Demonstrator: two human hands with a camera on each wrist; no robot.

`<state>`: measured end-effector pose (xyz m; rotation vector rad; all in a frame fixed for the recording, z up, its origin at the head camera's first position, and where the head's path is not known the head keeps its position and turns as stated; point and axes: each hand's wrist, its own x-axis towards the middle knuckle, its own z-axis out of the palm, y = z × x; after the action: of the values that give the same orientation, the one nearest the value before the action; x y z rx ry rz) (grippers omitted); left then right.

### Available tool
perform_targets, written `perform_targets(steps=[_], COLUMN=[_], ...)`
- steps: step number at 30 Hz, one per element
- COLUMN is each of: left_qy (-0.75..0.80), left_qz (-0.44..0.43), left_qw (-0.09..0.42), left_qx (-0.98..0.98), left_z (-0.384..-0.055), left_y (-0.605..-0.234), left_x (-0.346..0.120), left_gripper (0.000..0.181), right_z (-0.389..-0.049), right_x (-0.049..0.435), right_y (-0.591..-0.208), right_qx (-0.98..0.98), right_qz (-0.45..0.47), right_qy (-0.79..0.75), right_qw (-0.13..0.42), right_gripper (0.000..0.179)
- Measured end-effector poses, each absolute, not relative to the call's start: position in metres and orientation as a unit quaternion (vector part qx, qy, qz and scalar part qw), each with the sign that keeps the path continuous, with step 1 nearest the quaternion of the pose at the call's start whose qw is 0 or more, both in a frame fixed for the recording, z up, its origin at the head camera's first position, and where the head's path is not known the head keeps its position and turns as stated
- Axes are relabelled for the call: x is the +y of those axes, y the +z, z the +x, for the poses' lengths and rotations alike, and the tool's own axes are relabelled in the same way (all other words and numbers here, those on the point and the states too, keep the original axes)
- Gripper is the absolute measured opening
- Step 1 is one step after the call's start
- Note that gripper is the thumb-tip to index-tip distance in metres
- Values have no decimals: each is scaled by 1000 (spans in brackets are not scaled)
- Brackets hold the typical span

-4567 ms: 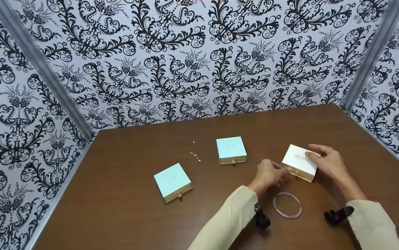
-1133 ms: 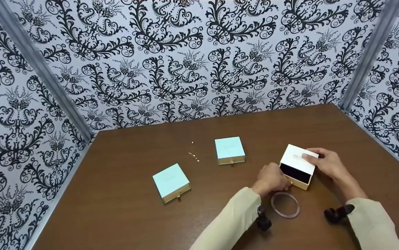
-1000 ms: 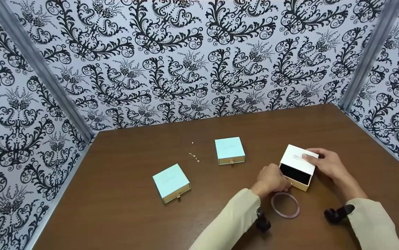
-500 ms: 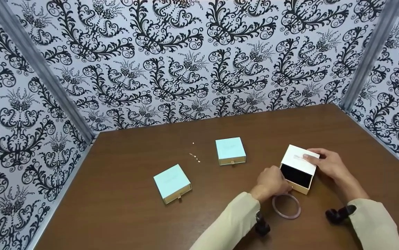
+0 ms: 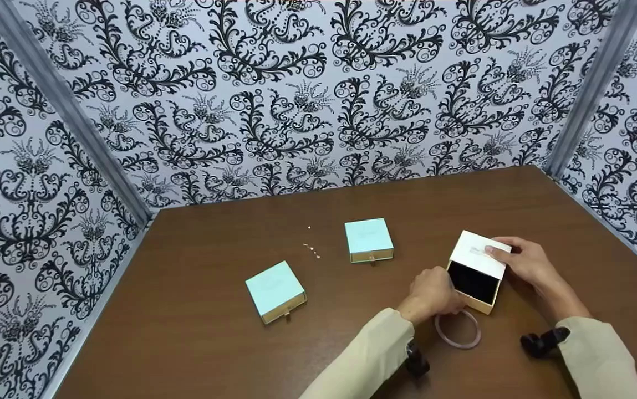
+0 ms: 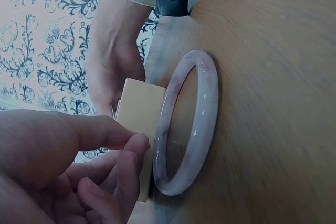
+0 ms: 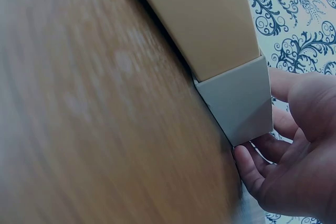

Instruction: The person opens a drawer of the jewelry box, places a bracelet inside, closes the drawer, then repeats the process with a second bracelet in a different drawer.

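Note:
A white sliding jewelry box [image 5: 479,254] sits at the right of the table, its gold drawer [image 5: 476,305] slid partway out toward the person, showing a black interior. My right hand [image 5: 526,263] grips the white sleeve from the far right corner, thumb on top. At the drawer's front, my left hand [image 5: 434,291] pinches the small pull tab between thumb and index finger; the tab is mostly hidden by the fingertips. A pale pinkish, marbled bangle [image 6: 205,114] lies on the table just in front of the drawer, partly covered by the left hand in the head view.
Two turquoise drawer boxes [image 5: 275,291] stand left of the hands, one at center [image 5: 368,240] farther back. Behind them lies a thin strand of small white pieces [image 5: 312,249]. Patterned panels [image 5: 318,111] wall the brown table [image 5: 196,343] on its back and sides.
The white box was shut 4.6 seconds ago; its drawer has since come out toward the person, a little more over the last second. The right hand stays on the sleeve.

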<state>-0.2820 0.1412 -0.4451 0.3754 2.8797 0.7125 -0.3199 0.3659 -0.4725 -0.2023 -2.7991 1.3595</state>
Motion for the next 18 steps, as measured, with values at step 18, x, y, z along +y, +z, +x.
perform_targets(steps=[18], left_qy=[264], left_qz=[163], left_qw=[93], left_qx=[946], left_z=[-280], left_y=[-441], left_x=[119], left_gripper=[24], right_z=[-321], right_x=[365], right_y=[-475], right_qx=[-899], right_qz=[-58], right_qy=[433], right_qw=[27], right_gripper=[67])
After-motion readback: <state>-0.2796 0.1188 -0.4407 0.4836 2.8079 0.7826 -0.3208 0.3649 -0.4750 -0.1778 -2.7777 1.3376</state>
